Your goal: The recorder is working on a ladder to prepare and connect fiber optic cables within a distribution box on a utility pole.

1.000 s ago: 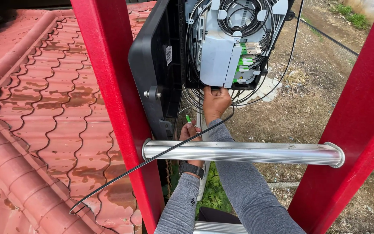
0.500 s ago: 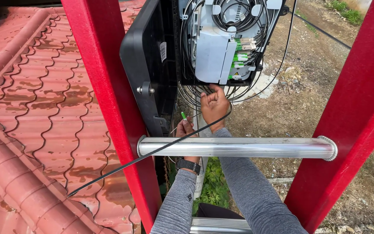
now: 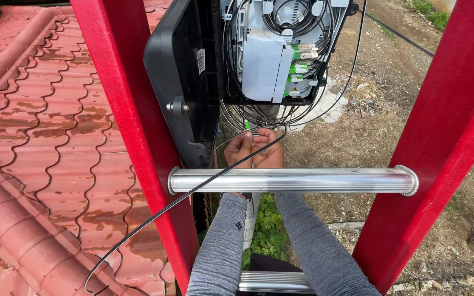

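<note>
Left hand and right hand pinch a green-tipped connector below the open fibre box; plugging in needs steady aim.

- Both hands are working together just below an open grey fibre box, the left hand and right hand pinching a thin cable with a green connector.
- A black cable is crossing the ladder's silver rung, trailing down over the red roof tiles.
</note>
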